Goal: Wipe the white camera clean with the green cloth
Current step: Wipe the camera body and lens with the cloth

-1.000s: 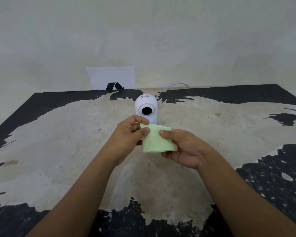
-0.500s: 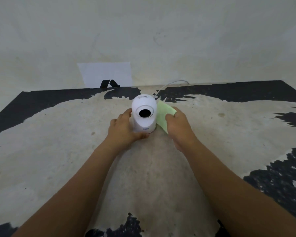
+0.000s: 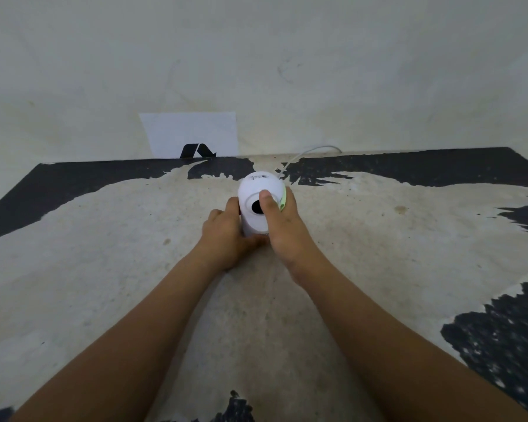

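Seemingly, both hands clasp the white camera, right hand hiding the green cloth.

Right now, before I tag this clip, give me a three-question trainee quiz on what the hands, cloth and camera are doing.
1. True or false: the green cloth lies flat on the table.
2. Which hand steadies the white camera low on its body? A) left hand B) right hand
3. Fill in: the right thumb lies across the camera's dark ____.

Key: 1 false, it is pressed between the right hand and the camera's side. 2 A. 3 lens.
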`<state>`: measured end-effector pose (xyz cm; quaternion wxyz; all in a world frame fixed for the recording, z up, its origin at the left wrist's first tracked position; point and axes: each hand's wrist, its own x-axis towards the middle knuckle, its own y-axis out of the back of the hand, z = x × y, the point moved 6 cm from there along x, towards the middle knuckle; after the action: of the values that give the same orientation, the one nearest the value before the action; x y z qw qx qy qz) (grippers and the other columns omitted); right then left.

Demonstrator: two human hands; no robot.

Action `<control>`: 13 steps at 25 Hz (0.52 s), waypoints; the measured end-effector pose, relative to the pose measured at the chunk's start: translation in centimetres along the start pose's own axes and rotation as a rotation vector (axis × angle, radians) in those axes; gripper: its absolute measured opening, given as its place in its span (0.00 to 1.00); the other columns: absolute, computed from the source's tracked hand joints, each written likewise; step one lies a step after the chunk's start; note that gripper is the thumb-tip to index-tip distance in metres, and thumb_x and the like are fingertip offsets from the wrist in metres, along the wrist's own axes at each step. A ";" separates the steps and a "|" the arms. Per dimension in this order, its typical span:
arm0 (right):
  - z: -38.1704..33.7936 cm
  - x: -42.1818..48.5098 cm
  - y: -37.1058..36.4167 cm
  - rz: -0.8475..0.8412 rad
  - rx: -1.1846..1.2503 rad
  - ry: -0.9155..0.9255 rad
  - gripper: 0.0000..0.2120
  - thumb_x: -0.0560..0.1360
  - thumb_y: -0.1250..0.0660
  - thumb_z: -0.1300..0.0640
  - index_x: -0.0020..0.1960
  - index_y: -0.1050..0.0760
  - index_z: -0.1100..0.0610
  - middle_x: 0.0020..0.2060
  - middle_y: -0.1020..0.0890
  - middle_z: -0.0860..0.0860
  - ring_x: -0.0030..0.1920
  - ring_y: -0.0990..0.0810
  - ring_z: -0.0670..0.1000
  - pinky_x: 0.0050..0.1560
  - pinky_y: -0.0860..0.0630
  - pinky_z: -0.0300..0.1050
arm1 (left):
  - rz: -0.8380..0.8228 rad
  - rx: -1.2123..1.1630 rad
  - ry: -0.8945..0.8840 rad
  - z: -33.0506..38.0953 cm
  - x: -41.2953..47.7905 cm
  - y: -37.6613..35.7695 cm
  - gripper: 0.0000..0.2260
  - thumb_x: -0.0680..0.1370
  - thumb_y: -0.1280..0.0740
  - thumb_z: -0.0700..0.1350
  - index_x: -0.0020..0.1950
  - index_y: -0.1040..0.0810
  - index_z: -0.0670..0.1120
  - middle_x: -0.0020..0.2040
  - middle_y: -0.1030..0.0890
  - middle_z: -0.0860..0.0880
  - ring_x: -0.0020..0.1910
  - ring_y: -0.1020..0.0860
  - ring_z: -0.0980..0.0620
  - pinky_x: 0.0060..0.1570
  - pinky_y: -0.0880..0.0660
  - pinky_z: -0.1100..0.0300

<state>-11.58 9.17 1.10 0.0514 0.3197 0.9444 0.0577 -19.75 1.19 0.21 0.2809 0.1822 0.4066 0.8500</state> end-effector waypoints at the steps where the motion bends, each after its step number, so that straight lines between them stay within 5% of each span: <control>1: -0.6 0.3 0.1 0.012 0.012 0.021 0.42 0.65 0.44 0.30 0.76 0.47 0.44 0.71 0.31 0.49 0.68 0.30 0.52 0.69 0.31 0.54 | -0.004 0.007 0.012 -0.1 0.1 -0.1 0.34 0.70 0.28 0.55 0.70 0.39 0.46 0.63 0.24 0.44 0.60 0.30 0.43 0.57 0.30 0.48; 5: -1.6 1.0 0.5 -0.010 0.023 0.042 0.33 0.71 0.41 0.35 0.73 0.41 0.45 0.66 0.27 0.50 0.64 0.26 0.52 0.65 0.28 0.51 | -0.010 0.006 0.033 -0.4 0.2 -0.4 0.37 0.68 0.28 0.59 0.70 0.40 0.49 0.64 0.25 0.45 0.58 0.28 0.44 0.59 0.28 0.44; 9: 0.4 0.2 0.7 -0.081 -0.072 -0.068 0.43 0.61 0.45 0.26 0.71 0.36 0.47 0.63 0.23 0.50 0.61 0.24 0.52 0.65 0.28 0.55 | 0.016 -0.018 0.020 -0.4 -0.2 -0.5 0.36 0.69 0.28 0.58 0.70 0.39 0.48 0.63 0.24 0.45 0.58 0.28 0.43 0.58 0.29 0.45; 13: -0.3 -1.2 0.9 -0.097 -0.101 0.011 0.43 0.62 0.47 0.26 0.74 0.42 0.44 0.67 0.27 0.49 0.65 0.27 0.52 0.68 0.32 0.55 | 0.013 0.017 0.046 -0.4 -0.1 -0.6 0.34 0.70 0.29 0.57 0.70 0.39 0.48 0.62 0.25 0.44 0.60 0.30 0.43 0.57 0.31 0.48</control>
<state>-10.15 9.19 1.62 0.0650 0.2705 0.9549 0.1042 -19.72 1.21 -0.51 0.2642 0.1678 0.4191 0.8523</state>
